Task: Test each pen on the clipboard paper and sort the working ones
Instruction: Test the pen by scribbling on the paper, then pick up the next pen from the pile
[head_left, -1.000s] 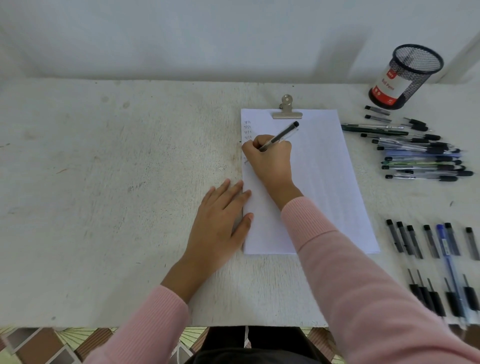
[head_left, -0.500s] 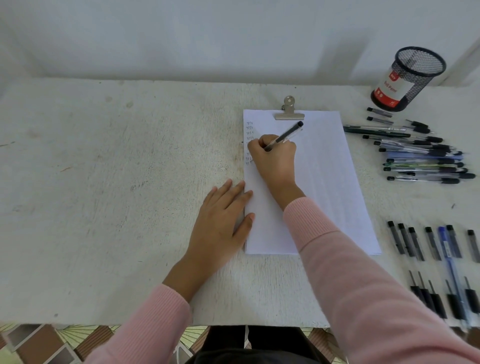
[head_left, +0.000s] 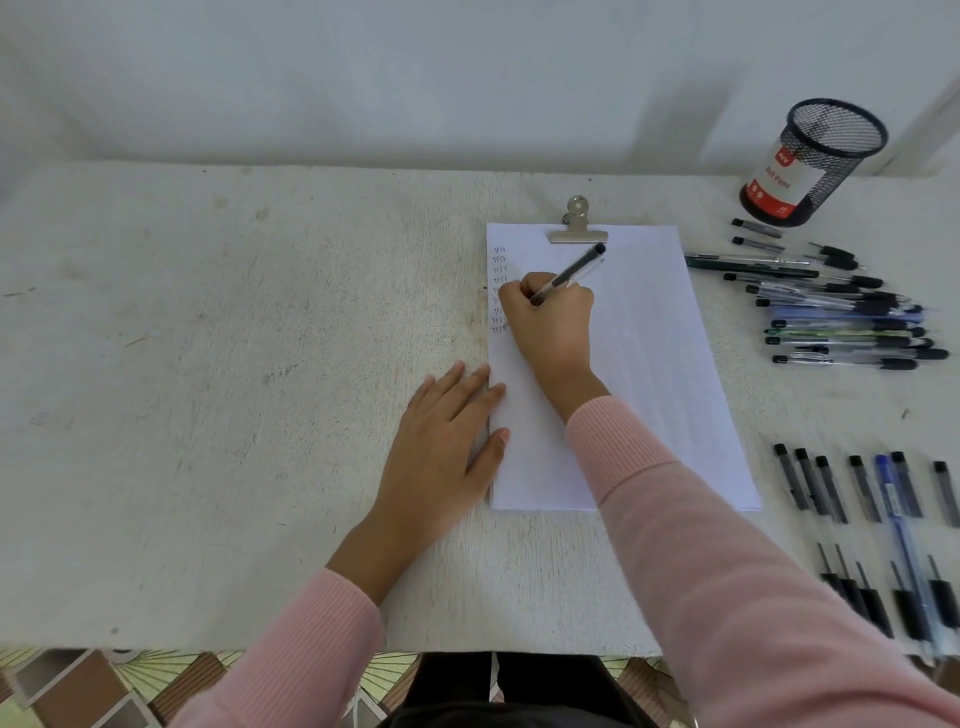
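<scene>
Gripping a pen (head_left: 569, 274), the right hand (head_left: 550, 322) is down on the clipboard paper (head_left: 649, 364), fingers curled round the lower barrel and the heel of the hand resting on the sheet. The pen leans up and to the right, its black cap end just below the metal clip (head_left: 577, 228) at the top edge of the paper. The tip is hidden behind the fingers, so whether it touches the sheet cannot be told. A column of small handwritten marks (head_left: 498, 260) runs down the paper's left margin, and the hand sits at its lower part, covering some of it.

Over to the left hand (head_left: 441, 441): flat, fingers straight and slightly spread, palm on the table (head_left: 208, 364), with the fingertips and thumb lying across the paper's left edge. It holds nothing.

Off to the right there are 2 groups of pens. A pile of pens (head_left: 841, 317) lies beside the upper right of the paper, mostly lengthwise left to right, stacked close and touching one another. Nearer the person, well apart from that pile, a row of pens (head_left: 831, 493) lies side by side, running front to back, with 1 blue pen (head_left: 898, 525) among the clear and black ones.

A black mesh cup (head_left: 815, 161) with a red and white label stands at the far right corner, behind the pile. Pink sleeves (head_left: 727, 571) cover both forearms.
</scene>
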